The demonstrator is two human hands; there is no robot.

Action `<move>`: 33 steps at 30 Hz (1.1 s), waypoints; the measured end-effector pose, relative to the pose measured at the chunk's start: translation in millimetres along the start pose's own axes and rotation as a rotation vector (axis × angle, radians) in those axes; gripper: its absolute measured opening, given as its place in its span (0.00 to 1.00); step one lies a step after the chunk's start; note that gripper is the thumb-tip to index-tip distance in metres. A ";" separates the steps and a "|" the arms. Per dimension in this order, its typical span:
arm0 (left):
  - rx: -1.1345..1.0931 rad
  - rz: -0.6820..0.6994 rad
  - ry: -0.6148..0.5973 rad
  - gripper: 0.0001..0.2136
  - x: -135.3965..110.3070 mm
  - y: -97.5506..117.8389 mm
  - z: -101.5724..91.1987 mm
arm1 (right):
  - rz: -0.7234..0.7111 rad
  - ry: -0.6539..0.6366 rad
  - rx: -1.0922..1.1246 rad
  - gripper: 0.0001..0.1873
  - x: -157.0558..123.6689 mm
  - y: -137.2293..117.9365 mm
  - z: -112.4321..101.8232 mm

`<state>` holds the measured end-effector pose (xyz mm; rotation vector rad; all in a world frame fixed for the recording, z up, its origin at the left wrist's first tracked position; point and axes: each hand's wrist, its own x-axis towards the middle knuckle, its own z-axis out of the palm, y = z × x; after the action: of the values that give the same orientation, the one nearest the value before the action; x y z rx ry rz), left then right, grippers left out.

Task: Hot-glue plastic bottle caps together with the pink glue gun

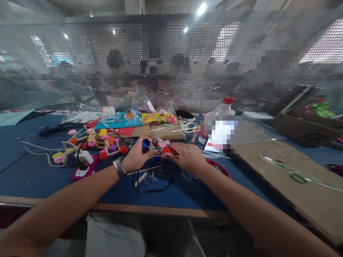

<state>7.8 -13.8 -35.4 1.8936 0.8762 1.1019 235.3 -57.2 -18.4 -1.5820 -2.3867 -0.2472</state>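
Note:
In the middle of the table, my left hand [136, 157], with a watch on its wrist, is closed around a small blue piece [146, 143]. Close beside it, the fingers of my right hand [187, 157] are closed on a bright red rounded piece [170, 150]. A pink piece [163, 143] shows between the two hands; I cannot tell which hand supports it. Below them lie a black cable [158, 191], a wooden craft stick [140, 179] and a thin purple ring [148, 181]. Fingers partly hide how the pieces meet.
Stick models with colourful round pieces [107, 142] stand left, near a purple power strip [91, 167] with a white plug. Behind are loose sticks [187, 125] and plastic packets [160, 117]. A red-capped bottle [227, 105], lit screen [221, 134] and cardboard [289, 178] are right.

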 end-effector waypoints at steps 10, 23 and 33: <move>-0.003 0.022 -0.017 0.22 1.0 3.9 -0.4 | 0.021 -0.003 0.029 0.27 -3.6 -2.7 3.2; -0.036 -0.002 -0.020 0.23 0.8 6.2 0.7 | 0.007 0.074 0.052 0.30 -6.2 -1.1 7.6; -0.076 0.002 -0.004 0.27 -1.0 9.9 4.5 | 0.080 -0.012 0.077 0.25 -4.8 -8.4 2.0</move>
<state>13.3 -20.5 -28.7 1.8338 0.8189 1.1163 229.2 -64.1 -21.7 -1.6440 -2.3065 -0.1279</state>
